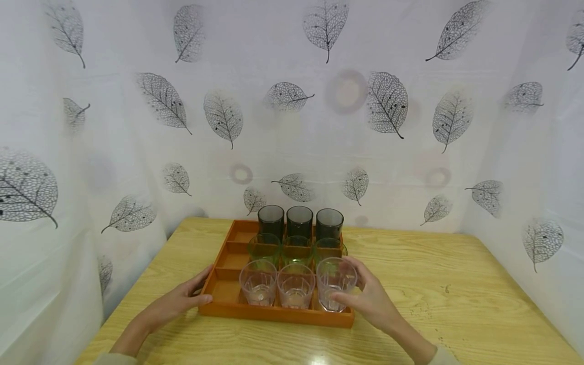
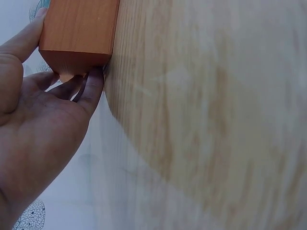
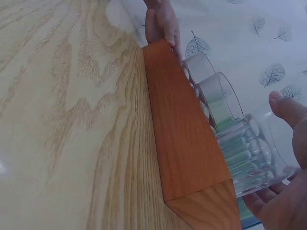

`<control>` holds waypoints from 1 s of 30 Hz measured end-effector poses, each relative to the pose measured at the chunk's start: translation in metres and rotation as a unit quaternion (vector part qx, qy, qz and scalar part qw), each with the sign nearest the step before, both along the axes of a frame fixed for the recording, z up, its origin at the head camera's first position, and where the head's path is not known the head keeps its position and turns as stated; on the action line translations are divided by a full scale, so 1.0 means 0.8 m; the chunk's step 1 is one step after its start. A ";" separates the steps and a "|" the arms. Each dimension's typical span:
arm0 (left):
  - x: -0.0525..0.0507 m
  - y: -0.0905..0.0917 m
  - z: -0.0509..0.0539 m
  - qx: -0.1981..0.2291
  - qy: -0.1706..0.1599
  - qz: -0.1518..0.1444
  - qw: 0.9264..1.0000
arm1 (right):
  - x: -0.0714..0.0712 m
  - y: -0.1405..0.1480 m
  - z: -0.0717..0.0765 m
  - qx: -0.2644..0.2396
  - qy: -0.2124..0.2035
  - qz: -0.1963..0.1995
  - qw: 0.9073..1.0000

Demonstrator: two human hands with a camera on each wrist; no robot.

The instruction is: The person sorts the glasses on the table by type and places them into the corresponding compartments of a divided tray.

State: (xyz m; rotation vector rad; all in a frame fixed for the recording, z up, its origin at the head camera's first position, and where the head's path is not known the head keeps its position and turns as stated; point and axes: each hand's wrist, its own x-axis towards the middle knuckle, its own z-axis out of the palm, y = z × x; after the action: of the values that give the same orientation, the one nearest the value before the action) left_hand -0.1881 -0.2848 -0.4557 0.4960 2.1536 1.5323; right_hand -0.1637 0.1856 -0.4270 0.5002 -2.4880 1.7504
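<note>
An orange-brown wooden tray (image 1: 274, 313) with compartments lies on the table. My left hand (image 1: 175, 300) grips its front left corner; in the left wrist view, the thumb and fingers (image 2: 90, 93) lie on different sides of the wood. At the front right of the tray, my right hand (image 1: 376, 304) holds a clear glass (image 1: 336, 279), thumb in front and fingers behind. This glass stands slightly tilted in the right wrist view. To its left in the same row are two more clear glasses, a middle one (image 1: 296, 286) and a left one (image 1: 258, 284).
Three green glasses (image 1: 264, 248) stand in the tray's middle row, partly hidden by the clear ones. Three dark grey glasses (image 1: 299, 223) occupy the back row. The light wooden table (image 1: 447, 289) extends to both sides, with a leaf-patterned white curtain (image 1: 292, 137) behind.
</note>
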 end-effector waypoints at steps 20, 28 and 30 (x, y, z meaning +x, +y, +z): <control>0.000 0.001 0.001 -0.004 -0.002 0.002 1.000 | 0.008 0.007 -0.013 0.048 -0.006 -0.013 0.999; 0.001 0.001 0.003 -0.009 0.002 0.001 1.000 | 0.008 0.016 -0.014 0.033 -0.013 -0.016 0.999; 0.002 0.001 0.004 -0.018 0.006 0.002 1.000 | 0.009 0.016 -0.013 0.034 -0.017 -0.014 0.999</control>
State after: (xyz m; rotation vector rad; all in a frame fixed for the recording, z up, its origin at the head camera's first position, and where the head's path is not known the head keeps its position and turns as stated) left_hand -0.1866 -0.2838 -0.4523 0.4891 2.1880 1.4950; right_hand -0.1569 0.1981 -0.4373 0.4423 -2.5733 1.6832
